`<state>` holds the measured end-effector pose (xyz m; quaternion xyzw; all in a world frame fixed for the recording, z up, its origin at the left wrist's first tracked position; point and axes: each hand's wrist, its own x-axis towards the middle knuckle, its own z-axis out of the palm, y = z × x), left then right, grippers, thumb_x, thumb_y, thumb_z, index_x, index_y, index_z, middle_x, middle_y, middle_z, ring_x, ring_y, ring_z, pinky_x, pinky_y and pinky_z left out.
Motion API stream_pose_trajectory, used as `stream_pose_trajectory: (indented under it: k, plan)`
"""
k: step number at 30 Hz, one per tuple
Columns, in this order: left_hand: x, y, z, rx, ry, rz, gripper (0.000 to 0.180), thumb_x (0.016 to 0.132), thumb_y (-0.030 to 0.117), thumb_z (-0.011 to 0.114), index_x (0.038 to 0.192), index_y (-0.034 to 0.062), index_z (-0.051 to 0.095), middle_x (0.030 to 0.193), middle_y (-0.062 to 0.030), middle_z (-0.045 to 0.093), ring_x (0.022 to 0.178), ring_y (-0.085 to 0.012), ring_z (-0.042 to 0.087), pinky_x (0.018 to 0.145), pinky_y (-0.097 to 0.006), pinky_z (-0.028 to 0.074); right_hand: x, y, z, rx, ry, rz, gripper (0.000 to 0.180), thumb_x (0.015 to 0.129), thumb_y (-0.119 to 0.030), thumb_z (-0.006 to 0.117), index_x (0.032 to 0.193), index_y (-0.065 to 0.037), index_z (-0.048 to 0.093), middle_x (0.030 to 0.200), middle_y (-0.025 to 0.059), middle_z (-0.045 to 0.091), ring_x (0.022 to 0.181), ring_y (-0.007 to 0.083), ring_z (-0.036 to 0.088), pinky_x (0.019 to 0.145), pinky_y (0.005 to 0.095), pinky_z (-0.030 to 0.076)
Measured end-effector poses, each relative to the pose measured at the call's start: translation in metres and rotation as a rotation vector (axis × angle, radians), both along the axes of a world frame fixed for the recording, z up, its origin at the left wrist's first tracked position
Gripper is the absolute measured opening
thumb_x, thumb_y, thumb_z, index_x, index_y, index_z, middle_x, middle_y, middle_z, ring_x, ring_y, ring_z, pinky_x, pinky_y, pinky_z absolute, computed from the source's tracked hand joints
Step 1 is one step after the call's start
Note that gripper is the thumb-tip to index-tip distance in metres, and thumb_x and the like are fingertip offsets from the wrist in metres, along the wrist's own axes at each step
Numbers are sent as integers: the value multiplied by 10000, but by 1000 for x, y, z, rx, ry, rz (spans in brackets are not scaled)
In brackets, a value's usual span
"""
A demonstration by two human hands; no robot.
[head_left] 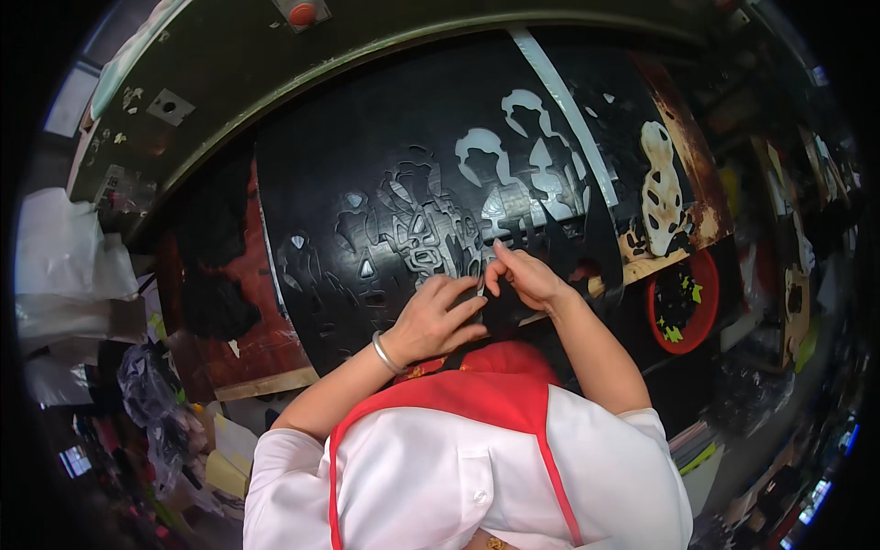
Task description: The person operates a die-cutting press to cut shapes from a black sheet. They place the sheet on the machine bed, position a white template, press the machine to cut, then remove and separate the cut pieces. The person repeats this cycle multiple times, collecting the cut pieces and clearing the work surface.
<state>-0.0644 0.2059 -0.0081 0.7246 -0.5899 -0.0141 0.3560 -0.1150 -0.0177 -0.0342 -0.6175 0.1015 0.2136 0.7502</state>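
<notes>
Sagging at far left: pale plastic (69, 247), with a dark see-through bag (151, 385) below it.
Green frame (215, 87): arches along the back from left toward right, with a red button (302, 14) on it.
Desk (257, 344): red-brown on the left, with a pale wooden front edge; a dark piece (220, 307) lies on it.
Black sheet (348, 128): covers the middle of the desk, in front of the frame.
Cut shapes (417, 225): curved outlines crowd the sheet's middle and near part, just beyond the hands.
Left hand (435, 316): over the sheet's near part, fingers bent and a little apart, a silver bangle (389, 353) at the wrist.
Right hand (527, 280): just beside the left, one digit pointing away from the body, the others curled; I cannot tell whether the grip of either hand is closed on a cut shape, as the fingertips are small and partly hidden.
White shapes (481, 151): stand out against the sheet, beyond and right of the hands.
Strip (564, 105): pale, running from the back toward the front, right of the white shapes.
White piece (660, 188): long, pierced with holes, near the desk's right side.
Red bowl (710, 298): below the desk's right front edge, holding black bits and yellow-green scraps (674, 334).
</notes>
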Motion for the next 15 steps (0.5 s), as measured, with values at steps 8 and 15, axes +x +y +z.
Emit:
stream_pose_trajectory:
  k: [8, 15]
  plan:
    - [36, -27, 22, -260, 1302, 426, 178, 923, 145, 635, 1037, 12, 670, 931, -33, 678, 780, -100, 609, 695, -245, 511, -31, 30, 51, -926, -462, -325, 260, 907, -219, 637, 755, -7, 623, 704, 113, 583, 719, 174, 582, 639, 311, 464]
    - [50, -25, 16, -72, 1365, 345, 187, 882, 90, 677, 1033, -20, 675, 968, -59, 658, 828, -128, 611, 695, -263, 526, -8, 63, 34, -124, 92, -290, 371, 915, -299, 633, 768, 40, 659, 664, 88, 649, 601, 133, 627, 550, 310, 470]
